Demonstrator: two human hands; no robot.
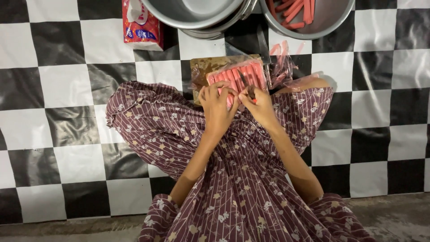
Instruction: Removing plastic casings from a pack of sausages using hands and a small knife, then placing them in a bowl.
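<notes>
A pack of pink sausages (239,75) lies on a brown cutting board (200,67) just past my lap. My left hand (217,105) rests on the near left edge of the pack, fingers curled on the plastic. My right hand (259,105) is beside it, closed around the red handle of a small knife (245,83) whose blade points away from me over the sausages. Both hands touch each other above my patterned dress.
A metal bowl (336,20) with red sausages sits at the top right, stacked metal bowls (197,18) at top centre. A red tissue packet (142,24) lies top left. Torn clear wrappers (282,62) lie right of the board. The floor cover is black-and-white checkered.
</notes>
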